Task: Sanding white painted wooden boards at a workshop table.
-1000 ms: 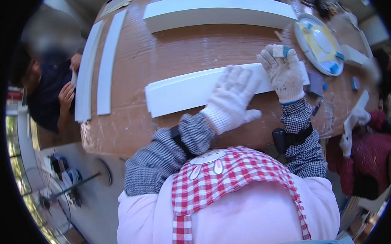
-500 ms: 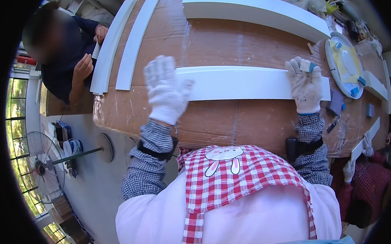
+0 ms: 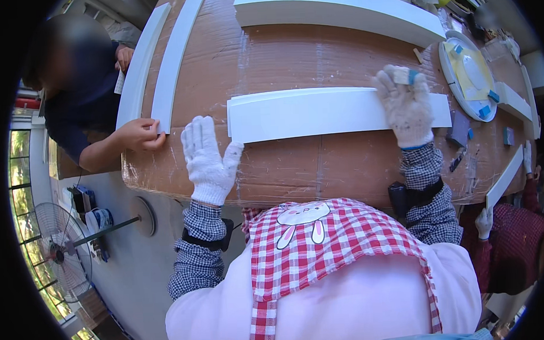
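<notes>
Flat white boards (image 3: 306, 116), stacked with their edges slightly out of line, lie crosswise in front of me. My left hand (image 3: 208, 157), in a white knit glove, is open beside the stack's left end, fingers spread and thumb out. Toward the right end, my right hand (image 3: 406, 108) in a soiled glove lies over the boards. A small off-white and blue pad (image 3: 405, 76) is in its fingers; exactly how they grip it is partly hidden.
Long white strips (image 3: 171, 65) lie on the left, where a co-worker's hand (image 3: 142, 135) touches one. A thick white stack (image 3: 338, 12) spans the far side. On the right are an oval white tray (image 3: 446, 74), grey blocks (image 3: 457, 129) and another person's gloved hand (image 3: 484, 224).
My left hand has moved left and nearer, off the boards' left end. My right hand has shifted slightly left with the pad. The co-worker's hand has reached the near end of a strip.
</notes>
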{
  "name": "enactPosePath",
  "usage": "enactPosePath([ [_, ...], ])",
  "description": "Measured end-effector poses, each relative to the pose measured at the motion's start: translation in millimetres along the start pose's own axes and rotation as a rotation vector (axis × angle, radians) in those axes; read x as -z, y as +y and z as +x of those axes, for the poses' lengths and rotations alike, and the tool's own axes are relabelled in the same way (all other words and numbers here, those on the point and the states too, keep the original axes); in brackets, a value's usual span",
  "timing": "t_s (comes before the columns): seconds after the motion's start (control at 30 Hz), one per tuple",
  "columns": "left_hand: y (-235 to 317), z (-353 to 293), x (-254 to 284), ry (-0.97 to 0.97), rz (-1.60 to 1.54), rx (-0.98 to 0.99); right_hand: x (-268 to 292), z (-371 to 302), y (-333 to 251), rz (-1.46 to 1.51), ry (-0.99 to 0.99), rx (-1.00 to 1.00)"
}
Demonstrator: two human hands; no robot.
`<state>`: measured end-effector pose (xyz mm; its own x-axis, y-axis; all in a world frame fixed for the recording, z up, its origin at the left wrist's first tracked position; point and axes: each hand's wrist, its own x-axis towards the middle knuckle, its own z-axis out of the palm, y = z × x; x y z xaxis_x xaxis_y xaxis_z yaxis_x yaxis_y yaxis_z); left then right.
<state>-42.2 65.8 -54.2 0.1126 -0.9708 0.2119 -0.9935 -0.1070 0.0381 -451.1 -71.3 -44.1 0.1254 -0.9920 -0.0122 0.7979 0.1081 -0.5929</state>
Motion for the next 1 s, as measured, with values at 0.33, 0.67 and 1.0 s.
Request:
enactPosePath([
  [0.33, 50.9, 13.9, -27.1, -0.035, -0.132, -0.183, -122.8, -4.6, 143.5, -0.148, 0.079, -0.587],
  [0.67, 52.9, 35.9, 4.9, -0.124, 0.039, -0.265, 95.7, -45.4, -151.6, -0.179, 0.594, 0.535],
  [1.0, 103.9, 84.0, 32.0, -0.259, -0.117, -0.414, 98.7, -95.0, -138.1, -0.170, 0.158, 0.507],
])
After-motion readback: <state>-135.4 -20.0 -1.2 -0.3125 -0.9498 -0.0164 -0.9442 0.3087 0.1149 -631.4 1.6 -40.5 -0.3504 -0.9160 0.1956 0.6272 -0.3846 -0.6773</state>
